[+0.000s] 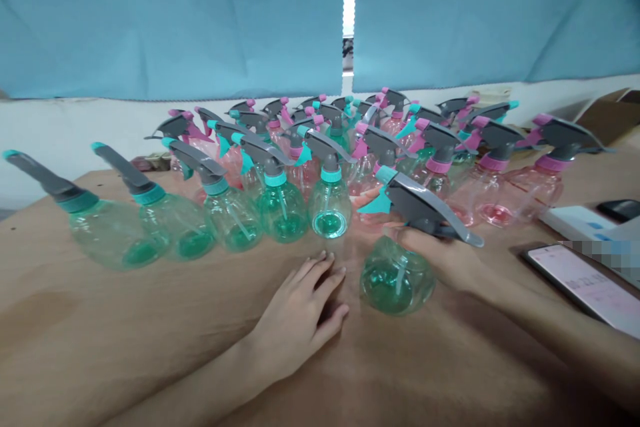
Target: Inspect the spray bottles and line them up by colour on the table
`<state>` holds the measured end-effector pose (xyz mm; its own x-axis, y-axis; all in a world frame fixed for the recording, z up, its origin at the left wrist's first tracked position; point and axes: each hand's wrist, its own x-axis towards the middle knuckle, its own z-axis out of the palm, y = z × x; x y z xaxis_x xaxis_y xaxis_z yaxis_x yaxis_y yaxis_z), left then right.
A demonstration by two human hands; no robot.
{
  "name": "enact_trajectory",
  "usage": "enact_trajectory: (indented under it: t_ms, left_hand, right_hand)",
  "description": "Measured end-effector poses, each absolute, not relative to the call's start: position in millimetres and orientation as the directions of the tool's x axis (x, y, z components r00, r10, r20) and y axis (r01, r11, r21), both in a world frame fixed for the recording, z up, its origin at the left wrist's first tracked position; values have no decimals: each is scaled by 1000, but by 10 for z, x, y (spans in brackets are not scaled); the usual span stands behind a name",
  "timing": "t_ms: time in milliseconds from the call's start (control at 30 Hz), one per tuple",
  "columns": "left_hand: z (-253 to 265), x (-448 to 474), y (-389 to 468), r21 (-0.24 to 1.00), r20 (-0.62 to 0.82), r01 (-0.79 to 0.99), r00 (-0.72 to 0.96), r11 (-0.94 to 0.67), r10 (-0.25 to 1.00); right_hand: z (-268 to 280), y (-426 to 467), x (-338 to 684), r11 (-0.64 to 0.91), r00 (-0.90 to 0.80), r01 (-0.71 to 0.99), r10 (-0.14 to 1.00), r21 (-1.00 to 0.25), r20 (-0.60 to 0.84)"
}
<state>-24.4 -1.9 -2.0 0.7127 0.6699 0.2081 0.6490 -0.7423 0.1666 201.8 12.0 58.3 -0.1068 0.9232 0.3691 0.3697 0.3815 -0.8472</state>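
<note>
My right hand (440, 253) is wrapped round the neck of a green spray bottle (397, 283) with a grey and turquoise trigger head. That bottle leans a little, and I cannot tell whether its base touches the table. Lying on the tabletop to its left is my left hand (303, 313), fingers stretched out and holding nothing. Just beyond its fingertips stands another green spray bottle (331, 210), part of a front row of green ones. Behind my right hand are several pink spray bottles (495, 200) with grey and pink heads; some of my right fingers are hidden.
More green and pink spray bottles crowd the back of the wooden table (190, 347). At the right lie a phone (590, 280), a white box (580, 220) and a dark object (620, 210). A cardboard box (610, 120) stands far right. Blue curtains (175, 20) hang behind.
</note>
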Motion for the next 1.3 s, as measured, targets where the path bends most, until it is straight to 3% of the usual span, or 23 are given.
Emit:
enact_trajectory:
  t_ms: [233,1300]
  left_hand:
    - [-21,-246,-18,168,224,653,704,-738,674]
    - [-5,-250,-7,147,199,655,714,-741,671]
  right_hand:
    - [572,127,2031,369,-131,298,929,-880,346]
    - [641,129,1993,381,-129,270,924,-884,359]
